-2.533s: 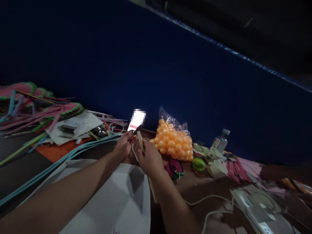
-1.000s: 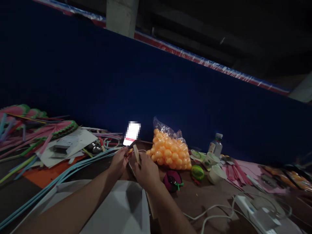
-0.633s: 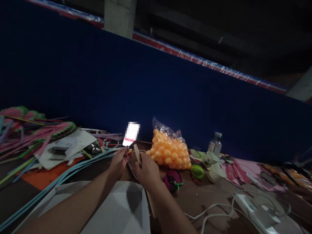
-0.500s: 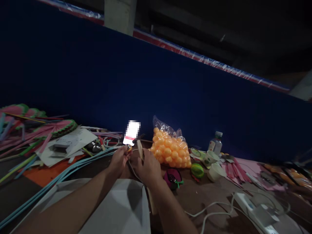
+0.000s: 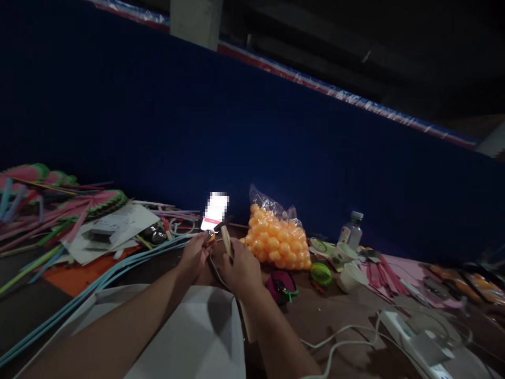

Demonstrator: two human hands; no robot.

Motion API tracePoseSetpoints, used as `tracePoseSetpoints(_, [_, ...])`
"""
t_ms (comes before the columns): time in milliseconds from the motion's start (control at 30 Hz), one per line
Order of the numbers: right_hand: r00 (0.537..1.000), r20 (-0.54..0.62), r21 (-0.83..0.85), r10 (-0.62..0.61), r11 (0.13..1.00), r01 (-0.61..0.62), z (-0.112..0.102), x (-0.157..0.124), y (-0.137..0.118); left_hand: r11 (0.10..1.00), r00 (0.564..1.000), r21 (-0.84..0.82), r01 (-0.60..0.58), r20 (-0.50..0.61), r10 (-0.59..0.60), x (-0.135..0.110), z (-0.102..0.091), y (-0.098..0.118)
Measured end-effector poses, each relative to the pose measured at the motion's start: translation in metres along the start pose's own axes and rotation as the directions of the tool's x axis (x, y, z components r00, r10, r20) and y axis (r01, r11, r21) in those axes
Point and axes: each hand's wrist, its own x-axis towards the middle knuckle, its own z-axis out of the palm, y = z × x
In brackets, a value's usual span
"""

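Observation:
In the head view, my left hand (image 5: 194,257) pinches a small shiny ball (image 5: 210,236), silvery with an orange patch, in its fingertips. My right hand (image 5: 241,267) is closed around a pale wooden stick (image 5: 226,240). Its upper end rises past my thumb, and its lower part runs beneath my wrist. A small dark piece shows near the stick's top; whether it is joined to it I cannot tell. Just beyond my hands, a lit phone (image 5: 209,223) leans upright. Below my forearms lies a white open box (image 5: 189,326).
To the right stand a bag of orange balls (image 5: 278,239), a purple pouch (image 5: 278,281), a green striped ball (image 5: 321,275), paper cups (image 5: 350,277), a bottle (image 5: 351,231) and a power strip (image 5: 398,329). Blue tubes (image 5: 130,266) and paper fans (image 5: 102,202) lie left. A blue partition (image 5: 236,121) closes the back.
Both hands keep their grips and nearly the same pose. The whole view has shifted slightly; no object has visibly moved on the table.

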Motion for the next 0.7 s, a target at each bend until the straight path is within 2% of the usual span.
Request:
tracePoseSetpoints(167, [0.999,0.048,-0.015,-0.009,1.000,0.010,0.0003,-0.0004,0.0001,1.000,1.000,0.003,0.023,-0.012,-0.023,0.0007,-0.0003,-0.0005])
tracePoseSetpoints(300, [1.000,-0.016,-0.012,0.008,1.000,-0.008,-0.0006,-0.0006,0.0001,1.000,1.000,0.016,0.009,-0.009,-0.009,-0.0001,0.0006,0.0003])
tracePoseSetpoints(433, [0.999,0.053,-0.028,0.001,1.000,0.001,-0.0003,-0.0005,-0.0002,1.000,0.999,0.011,0.016,-0.032,-0.016,-0.0007,0.0012,0.0010])
tracePoseSetpoints(567, [1.000,0.002,-0.027,0.016,1.000,-0.016,0.0005,0.0001,0.0008,0.999,1.000,0.031,0.006,-0.008,-0.006,0.0009,0.0006,0.0005])
tracePoseSetpoints(700, [0.999,0.031,-0.024,-0.015,1.000,0.015,0.0017,0.0002,0.0025,0.999,0.999,0.027,0.016,-0.032,-0.015,-0.0001,0.0010,0.0012])
